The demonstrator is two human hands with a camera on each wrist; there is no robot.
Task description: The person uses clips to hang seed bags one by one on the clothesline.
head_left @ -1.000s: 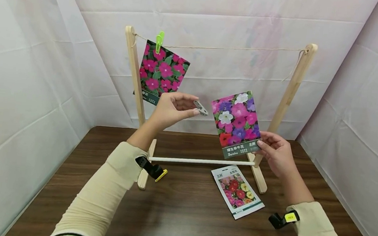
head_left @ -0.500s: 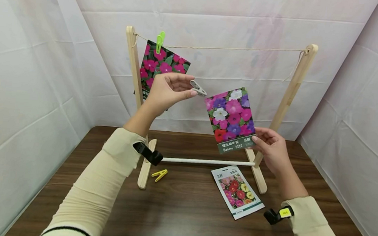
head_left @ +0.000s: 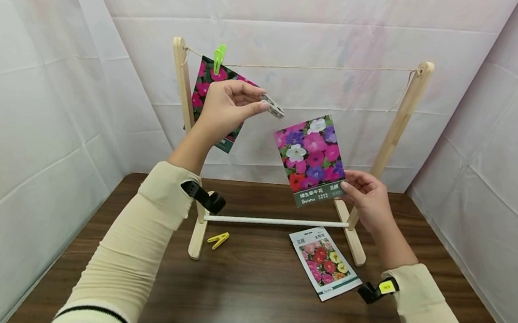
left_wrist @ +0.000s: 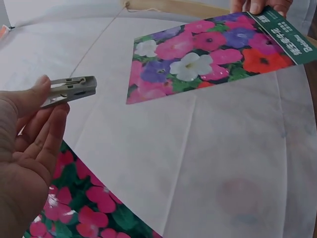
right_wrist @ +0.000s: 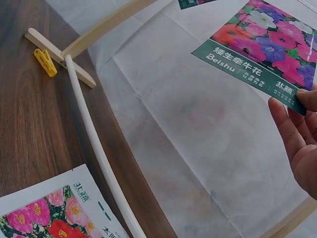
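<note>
The left hand (head_left: 224,107) pinches a grey peg (head_left: 272,106) and the right hand (head_left: 367,200) grips a packet (head_left: 309,158) below the string (head_left: 315,67); pegging it there likely needs both raised.

Soft, even light all round, nothing blown out.

The scene is lit brightly and diffusely, with the white backdrop cloth (head_left: 300,25) kept pale and only faintly shaded along its creases. Soft, weak shadows are thrown on the dark table (head_left: 249,306), where a mild sheen can be seen on the wood grain. The head view is kept sharp, though the edges are bent a bit by the wide lens. In the left wrist view, the left hand (left_wrist: 25,163) is rendered slightly soft up close; a little glare is picked up on the seed packet (right_wrist: 267,54).
</note>
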